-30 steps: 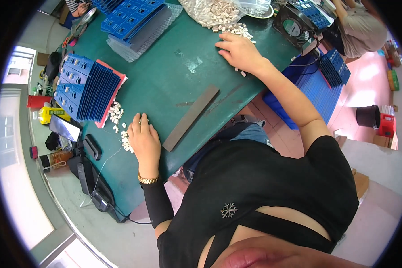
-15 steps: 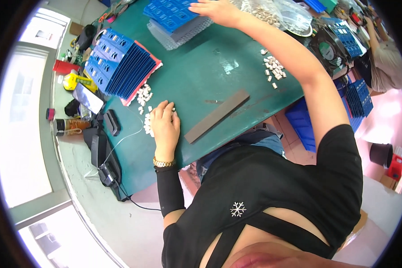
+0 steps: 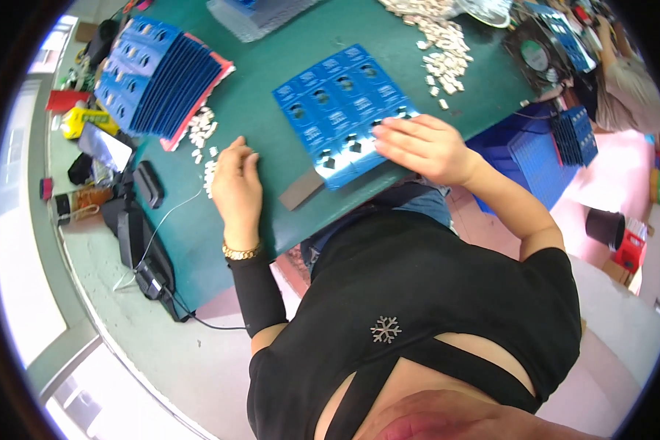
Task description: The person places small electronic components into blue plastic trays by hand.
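Observation:
A blue circuit board panel (image 3: pixel 337 110) with rows of dark round and square openings lies over the near part of the green table. My right hand (image 3: pixel 425 147) grips its right edge, fingers flat on top and thumb out of sight. Under the panel's near left corner shows the end of a dark grey bar (image 3: pixel 301 191). My left hand (image 3: pixel 236 180) is left of the panel, fingers curled together beside a small heap of white parts (image 3: pixel 202 126); whatever it pinches is hidden.
A slanted stack of blue panels (image 3: pixel 158 81) on pink foam stands far left. More white parts (image 3: pixel 447 59) are heaped far right. Bubble wrap (image 3: pixel 249 22) lies at the far edge. A phone (image 3: pixel 106 145), cables and a black fan (image 3: pixel 535 59) flank the table. A co-worker's arm (image 3: pixel 610 66) shows far right.
My right hand has come back from the far pile, bringing a blue panel down over the grey bar. My left hand stays by the white parts, its fingers now more curled. The view has shifted.

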